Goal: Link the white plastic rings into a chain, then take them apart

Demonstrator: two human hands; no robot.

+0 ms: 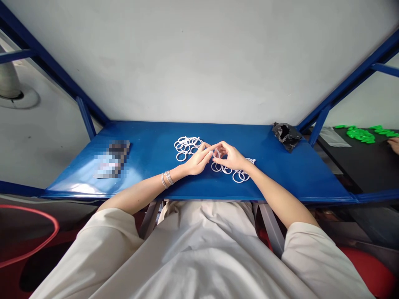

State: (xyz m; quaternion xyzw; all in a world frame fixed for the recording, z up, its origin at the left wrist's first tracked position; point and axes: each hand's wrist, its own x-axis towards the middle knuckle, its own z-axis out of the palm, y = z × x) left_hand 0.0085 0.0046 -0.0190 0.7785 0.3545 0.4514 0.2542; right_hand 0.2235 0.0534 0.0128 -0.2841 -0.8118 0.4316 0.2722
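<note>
Over the middle of the blue table, my left hand (199, 160) and my right hand (231, 155) meet at the fingertips. Between them is a white ring (217, 154), gripped by the closed fingers of both hands. Part of this ring is hidden behind the fingers. A cluster of white rings (181, 156), some with small knobs, lies just left of my left hand. More white rings (238, 177) lie loosely under and beside my right hand, partly covered by it and the wrist.
On the blue table (156, 182), a blurred-out flat item (112, 160) lies at the left. A crumpled black plastic bag (287, 136) sits at the back right. Blue frame bars flank the table. On a dark table at right are green pieces (360, 135) and another person's hand (394, 144).
</note>
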